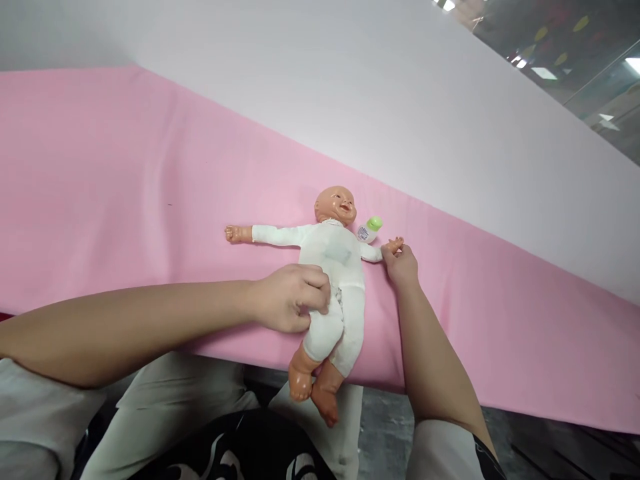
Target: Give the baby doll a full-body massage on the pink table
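Here my left hand (293,298) is closed in a loose fist, and its fingers (316,279) pinch the white suit of the doll (334,280) at the waist, on the left side of the body. The doll's belly lies just right of these fingers, touching them. My right hand (401,265) is at the right side, and its fingertips (387,252) are closed around the doll's small hand (396,245); how tight the hold is, I cannot tell. The doll lies on its back on the pink cloth (125,200), head to the far side, its other arm stretched out to the left. Its bare feet (313,393) hang over the near edge of the cloth, above my lap. Just beside the doll's head, on the right, lies a small bottle (369,230) with a green cap. Behind the cloth stands a white wall (350,87).
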`<action>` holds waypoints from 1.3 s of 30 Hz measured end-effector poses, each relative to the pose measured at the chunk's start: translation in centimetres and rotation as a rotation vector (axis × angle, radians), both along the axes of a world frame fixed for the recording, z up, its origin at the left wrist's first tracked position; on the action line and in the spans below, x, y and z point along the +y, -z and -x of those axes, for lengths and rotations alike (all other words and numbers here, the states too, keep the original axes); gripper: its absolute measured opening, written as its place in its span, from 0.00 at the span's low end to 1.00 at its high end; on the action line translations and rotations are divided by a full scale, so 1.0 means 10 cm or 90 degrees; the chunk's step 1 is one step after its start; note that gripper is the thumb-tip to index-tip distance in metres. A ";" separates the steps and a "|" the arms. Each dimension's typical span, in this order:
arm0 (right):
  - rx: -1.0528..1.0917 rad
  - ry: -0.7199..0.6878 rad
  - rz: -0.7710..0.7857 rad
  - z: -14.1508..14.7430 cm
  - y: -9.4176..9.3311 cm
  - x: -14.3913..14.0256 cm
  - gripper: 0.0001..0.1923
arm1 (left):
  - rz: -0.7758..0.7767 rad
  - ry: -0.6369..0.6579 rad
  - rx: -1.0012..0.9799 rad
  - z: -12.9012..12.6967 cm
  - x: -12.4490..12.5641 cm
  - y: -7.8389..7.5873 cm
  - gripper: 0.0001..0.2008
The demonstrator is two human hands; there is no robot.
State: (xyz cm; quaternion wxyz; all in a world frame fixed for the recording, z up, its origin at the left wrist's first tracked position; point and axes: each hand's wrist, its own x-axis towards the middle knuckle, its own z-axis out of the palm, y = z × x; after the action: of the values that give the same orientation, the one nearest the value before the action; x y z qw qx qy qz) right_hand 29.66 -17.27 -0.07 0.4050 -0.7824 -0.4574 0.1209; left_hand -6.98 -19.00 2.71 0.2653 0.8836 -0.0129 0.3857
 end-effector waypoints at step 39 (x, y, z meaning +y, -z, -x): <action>0.026 0.047 -0.104 0.18 -0.04 -0.04 0.38 | 0.124 -0.028 0.014 0.02 0.22 -0.04 0.03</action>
State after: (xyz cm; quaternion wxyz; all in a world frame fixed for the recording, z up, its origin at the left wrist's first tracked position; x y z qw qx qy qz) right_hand 27.85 -17.69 0.38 0.4809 -0.7606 -0.4280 0.0842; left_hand -7.22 -16.82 3.10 0.3413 0.8579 0.0468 0.3811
